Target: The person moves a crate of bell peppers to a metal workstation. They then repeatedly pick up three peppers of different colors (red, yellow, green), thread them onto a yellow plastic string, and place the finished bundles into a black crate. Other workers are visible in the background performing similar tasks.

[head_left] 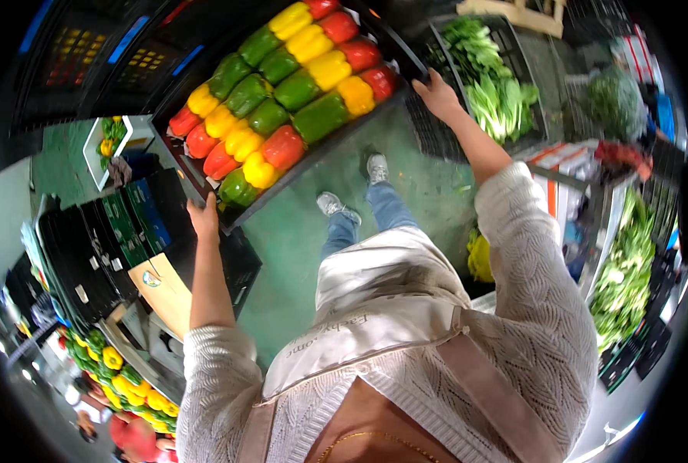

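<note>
A black crate (282,185) holds rows of bell peppers (247,143) in red, yellow and green, laid on their sides in bands of colour. My left hand (204,217) grips the crate's near left corner, its thumb on the edge. My right hand (436,94) is closed on the crate's right end, higher up in the view. The crate is held out in front of me, above the green floor and beyond my feet, at a slant with its right end farther away.
Leafy greens fill a crate (521,46) at upper right and lie farther down at right (625,262). Dark crates (89,54) stand upper left, stacked crates (82,262) and a cardboard piece (159,289) at left. More peppers (132,390) and people in red (132,432) show lower left.
</note>
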`<state>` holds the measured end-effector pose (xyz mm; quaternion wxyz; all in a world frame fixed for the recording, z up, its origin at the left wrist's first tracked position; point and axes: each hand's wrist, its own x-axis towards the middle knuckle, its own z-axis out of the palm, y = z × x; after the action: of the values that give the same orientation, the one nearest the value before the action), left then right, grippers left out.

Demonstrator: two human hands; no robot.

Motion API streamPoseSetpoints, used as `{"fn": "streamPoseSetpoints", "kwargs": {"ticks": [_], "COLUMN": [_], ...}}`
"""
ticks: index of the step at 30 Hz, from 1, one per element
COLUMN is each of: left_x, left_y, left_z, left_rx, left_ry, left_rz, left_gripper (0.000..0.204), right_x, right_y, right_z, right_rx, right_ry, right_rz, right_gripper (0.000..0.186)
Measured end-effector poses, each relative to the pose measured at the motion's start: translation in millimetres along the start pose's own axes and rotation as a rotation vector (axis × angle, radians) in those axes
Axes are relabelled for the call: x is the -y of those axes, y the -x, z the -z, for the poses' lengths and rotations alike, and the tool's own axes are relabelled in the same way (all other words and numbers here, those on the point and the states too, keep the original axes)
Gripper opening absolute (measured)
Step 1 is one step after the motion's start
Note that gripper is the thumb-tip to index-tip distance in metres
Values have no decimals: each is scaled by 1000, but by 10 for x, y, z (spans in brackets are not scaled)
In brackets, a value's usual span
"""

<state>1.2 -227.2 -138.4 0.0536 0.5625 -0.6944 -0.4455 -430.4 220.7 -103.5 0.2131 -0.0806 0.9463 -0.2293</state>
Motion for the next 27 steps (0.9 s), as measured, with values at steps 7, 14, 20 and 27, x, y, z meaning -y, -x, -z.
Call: {"fn": "streamPoseSetpoints", "kwargs": {"ticks": [7, 14, 20, 27], "left_x": [-206, -121, -161, -131], "left_y": [858, 765, 820, 740], "left_z": [-192, -190, -211, -242], "left_rx": [80, 56, 96, 45], "left_ry": [193, 274, 258, 181], "left_rz": [396, 321, 292, 195], "left_gripper": [44, 29, 30, 35], "right_x": [21, 43, -201, 35], "right_y": [-80, -94, -340, 59], "right_z": [-72, -51, -242, 87], "right_rx": [-66, 61, -262, -148], "right_ry": [-97, -279, -183, -471], "right_rz": [-96, -106, 31, -107], "right_gripper": [49, 50, 40, 34]}}
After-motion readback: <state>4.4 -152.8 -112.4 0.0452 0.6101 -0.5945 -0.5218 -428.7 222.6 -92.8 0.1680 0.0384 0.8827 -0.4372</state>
